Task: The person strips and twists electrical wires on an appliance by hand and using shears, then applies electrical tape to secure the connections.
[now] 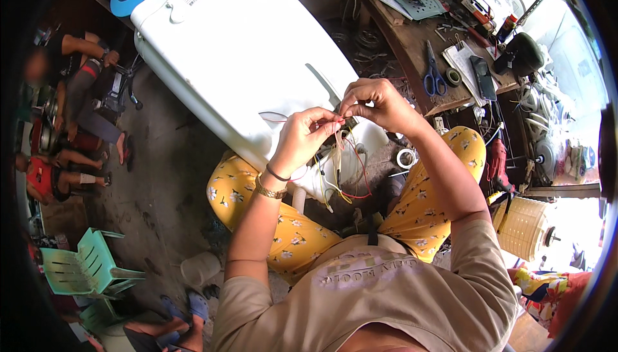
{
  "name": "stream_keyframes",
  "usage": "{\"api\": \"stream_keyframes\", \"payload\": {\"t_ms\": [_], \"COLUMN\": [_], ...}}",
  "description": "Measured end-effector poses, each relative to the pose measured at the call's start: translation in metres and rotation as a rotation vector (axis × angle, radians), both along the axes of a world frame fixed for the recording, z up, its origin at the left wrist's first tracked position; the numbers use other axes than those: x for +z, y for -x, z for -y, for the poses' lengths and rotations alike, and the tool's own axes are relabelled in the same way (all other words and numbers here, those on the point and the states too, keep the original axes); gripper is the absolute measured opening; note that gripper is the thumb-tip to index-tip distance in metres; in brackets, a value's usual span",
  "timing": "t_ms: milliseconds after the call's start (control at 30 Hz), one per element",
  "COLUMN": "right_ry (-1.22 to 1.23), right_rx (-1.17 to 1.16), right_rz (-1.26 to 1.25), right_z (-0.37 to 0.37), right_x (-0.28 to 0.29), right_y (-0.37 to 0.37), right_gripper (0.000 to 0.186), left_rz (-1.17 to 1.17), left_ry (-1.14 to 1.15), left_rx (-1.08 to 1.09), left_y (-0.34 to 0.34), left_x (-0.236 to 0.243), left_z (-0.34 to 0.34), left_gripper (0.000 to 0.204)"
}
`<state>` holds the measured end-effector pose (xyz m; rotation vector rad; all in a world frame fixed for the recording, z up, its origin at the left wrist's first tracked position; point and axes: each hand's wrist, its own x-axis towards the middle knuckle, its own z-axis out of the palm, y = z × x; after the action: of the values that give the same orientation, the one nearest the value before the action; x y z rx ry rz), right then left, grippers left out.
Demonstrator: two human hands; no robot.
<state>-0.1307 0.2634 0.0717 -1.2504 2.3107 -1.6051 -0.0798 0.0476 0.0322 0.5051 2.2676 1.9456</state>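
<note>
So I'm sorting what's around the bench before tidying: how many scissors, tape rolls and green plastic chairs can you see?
Blue-handled scissors: 1
Tape rolls: 2, a dark one on the bench, a white one on the floor
Green plastic chairs: 2, one whole, one partly hidden
Total: 5

A beige short-sleeved T-shirt point(386, 287) with faded lettering across the chest is worn, seen at the lower centre of the frame. Yellow trousers point(290, 230) printed with small white flowers cover the legs. On the left wrist, 1 gold-coloured watch point(270, 192) and 1 thin dark band point(278, 174) are worn.
</note>
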Motion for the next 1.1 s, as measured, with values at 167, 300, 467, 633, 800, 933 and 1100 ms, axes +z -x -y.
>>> {"api": "stream_keyframes", "payload": {"t_ms": [167, 300, 467, 633, 800, 933, 1100], "right_ry": [0.127, 0.202, 0.27, 0.29, 0.304, 0.311, 0.267], "right_rx": [0.093, 0.061, 0.022, 0.001, -0.031, -0.039, -0.062], "right_rz": [0.257, 0.357, 0.345, 0.265, 0.194, 0.11, -0.005], "right_z": [0.003, 0.008, 0.011, 0.014, 0.017, 0.019, 0.019], "right_x": [-0.017, -0.019, -0.022, -0.022, -0.024, -0.021, -0.019], "right_y": [0.0, -0.008, -0.013, -0.017, -0.022, -0.024, -0.026], "right_gripper": [0.005, 0.006, 0.006, 0.005, 0.005, 0.005, 0.006], "left_rz": [0.167, 0.212, 0.304, 0.376, 0.419, 0.405, 0.441], "left_ry": [-0.191, -0.226, -0.291, -0.305, -0.353, -0.359, -0.384], "left_rx": [-0.103, -0.128, -0.149, -0.161, -0.186, -0.192, -0.183], "left_y": [-0.001, -0.002, -0.003, -0.004, -0.002, -0.002, -0.002], "left_x": [0.003, 0.008, 0.012, 0.019, 0.011, 0.01, 0.008], "left_z": [0.002, 0.004, 0.009, 0.011, 0.013, 0.012, 0.013], "left_gripper": [0.013, 0.014, 0.016, 0.018, 0.021, 0.021, 0.02]}}
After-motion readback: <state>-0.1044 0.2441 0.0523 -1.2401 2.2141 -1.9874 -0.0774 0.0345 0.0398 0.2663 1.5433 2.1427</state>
